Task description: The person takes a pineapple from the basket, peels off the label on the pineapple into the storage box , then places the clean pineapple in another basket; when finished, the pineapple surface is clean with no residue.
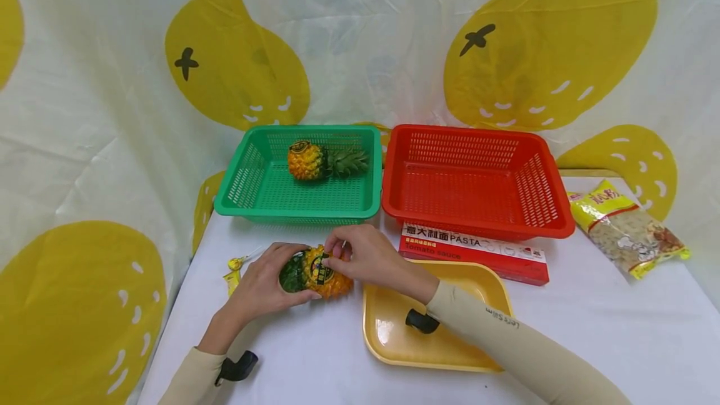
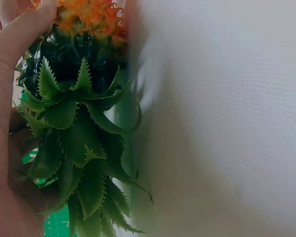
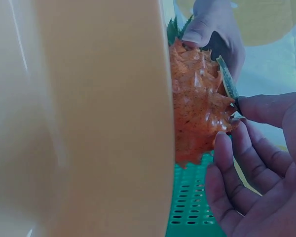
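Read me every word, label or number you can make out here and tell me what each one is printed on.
"PASTA": on the red and white box in front of the red basket, after Chinese characters.
"Tomato sauce": same box, red strip below, faint.
Yellow bag: red Chinese characters, too small to read.
Label on the pineapple held by both hands: unreadable.
Writing on the right sleeve: upside down, unreadable.

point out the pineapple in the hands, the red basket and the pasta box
pineapple (image 1: 329, 280), head view, orange body.
red basket (image 1: 394, 170), head view, left wall.
pasta box (image 1: 478, 254), head view, red front face.
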Demonstrator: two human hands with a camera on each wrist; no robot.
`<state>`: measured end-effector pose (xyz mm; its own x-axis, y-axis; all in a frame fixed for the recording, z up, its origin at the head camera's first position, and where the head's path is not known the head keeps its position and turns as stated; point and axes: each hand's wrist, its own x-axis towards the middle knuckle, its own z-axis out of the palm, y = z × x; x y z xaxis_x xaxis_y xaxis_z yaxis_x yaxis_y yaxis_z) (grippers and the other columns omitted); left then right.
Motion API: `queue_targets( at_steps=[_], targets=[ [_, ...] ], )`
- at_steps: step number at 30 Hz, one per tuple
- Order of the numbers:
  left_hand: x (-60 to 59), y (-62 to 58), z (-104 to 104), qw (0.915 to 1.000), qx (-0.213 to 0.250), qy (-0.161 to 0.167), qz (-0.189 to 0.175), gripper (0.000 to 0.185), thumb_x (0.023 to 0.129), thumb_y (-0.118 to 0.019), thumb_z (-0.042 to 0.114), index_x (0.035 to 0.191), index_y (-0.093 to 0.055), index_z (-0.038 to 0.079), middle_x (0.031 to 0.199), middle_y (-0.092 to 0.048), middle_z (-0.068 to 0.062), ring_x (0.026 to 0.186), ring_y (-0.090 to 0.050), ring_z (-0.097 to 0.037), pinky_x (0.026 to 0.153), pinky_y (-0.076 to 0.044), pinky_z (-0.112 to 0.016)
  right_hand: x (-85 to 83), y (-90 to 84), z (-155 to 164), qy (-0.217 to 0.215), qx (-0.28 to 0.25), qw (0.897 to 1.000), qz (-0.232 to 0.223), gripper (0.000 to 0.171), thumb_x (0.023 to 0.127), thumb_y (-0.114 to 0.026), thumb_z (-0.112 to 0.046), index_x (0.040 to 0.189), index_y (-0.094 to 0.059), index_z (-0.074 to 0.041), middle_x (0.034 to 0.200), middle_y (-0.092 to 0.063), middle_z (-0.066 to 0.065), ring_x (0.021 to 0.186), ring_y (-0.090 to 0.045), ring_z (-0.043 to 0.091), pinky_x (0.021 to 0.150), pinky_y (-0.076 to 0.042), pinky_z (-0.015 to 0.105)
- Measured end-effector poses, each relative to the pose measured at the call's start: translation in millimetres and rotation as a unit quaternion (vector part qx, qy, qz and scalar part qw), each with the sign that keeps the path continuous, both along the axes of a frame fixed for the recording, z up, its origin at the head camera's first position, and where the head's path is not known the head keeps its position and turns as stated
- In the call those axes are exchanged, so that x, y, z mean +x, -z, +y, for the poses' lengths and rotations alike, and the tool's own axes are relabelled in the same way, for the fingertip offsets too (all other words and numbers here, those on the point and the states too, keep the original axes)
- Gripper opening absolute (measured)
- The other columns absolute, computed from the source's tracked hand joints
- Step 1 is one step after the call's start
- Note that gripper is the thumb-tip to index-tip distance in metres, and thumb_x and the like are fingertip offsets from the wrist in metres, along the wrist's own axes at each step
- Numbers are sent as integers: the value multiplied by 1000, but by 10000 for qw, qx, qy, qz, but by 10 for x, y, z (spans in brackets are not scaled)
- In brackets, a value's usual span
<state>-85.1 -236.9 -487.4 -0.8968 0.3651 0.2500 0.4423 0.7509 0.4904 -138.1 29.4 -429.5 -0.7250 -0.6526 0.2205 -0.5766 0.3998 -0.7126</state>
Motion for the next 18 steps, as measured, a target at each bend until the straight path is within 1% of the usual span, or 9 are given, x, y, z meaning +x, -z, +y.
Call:
queue_targets(
  at_steps=[4, 7, 11, 14, 18],
  targets=[
    [4, 9, 5, 10000, 22, -44, 0, 88, 74, -86, 72, 143, -63, 22, 134, -63, 3, 123, -58, -20, 96, -53, -51, -13, -23, -8, -104, -157, 9998, 33, 13, 92, -86, -18, 91, -74, -17, 77, -66, -12, 67, -63, 9, 63, -52, 26],
    [9, 15, 9, 10000, 17, -61, 6, 88, 74, -86, 73, 143, -63, 23, 134, -63, 3, 123, -58, -19, 95, -54, -51, -12, -23, -4, -160, -348, 9992, -84, 13, 91, -86, -15, 91, -73, -16, 77, -66, -11, 68, -62, 10, 63, -53, 26],
    [10, 14, 15, 10000, 43, -40, -30, 87, 74, -86, 72, 143, -63, 24, 135, -63, 4, 124, -57, -19, 96, -53, -51, -2, -13, 40, -114, -771, 9952, -590, 10, 93, -84, -14, 94, -74, -15, 82, -68, -8, 73, -64, 11, 67, -55, 28],
    [10, 4, 18, 9999, 69, -28, -89, 86, 75, -86, 72, 143, -63, 24, 135, -63, 4, 125, -57, -19, 98, -53, -51, -6, -20, 94, -36, -1152, 9880, -1029, 8, 95, -82, -12, 99, -76, -11, 86, -70, -4, 78, -66, 14, 72, -57, 30],
    [9, -19, 15, 9999, 46, -11, -131, 87, 75, -86, 71, 144, -62, 23, 136, -62, 3, 125, -57, -20, 99, -52, -52, -22, -52, 163, 35, -1466, 9804, -1318, 8, 96, -80, -12, 101, -76, -7, 89, -71, 1, 80, -68, 18, 75, -58, 32]
  ],
)
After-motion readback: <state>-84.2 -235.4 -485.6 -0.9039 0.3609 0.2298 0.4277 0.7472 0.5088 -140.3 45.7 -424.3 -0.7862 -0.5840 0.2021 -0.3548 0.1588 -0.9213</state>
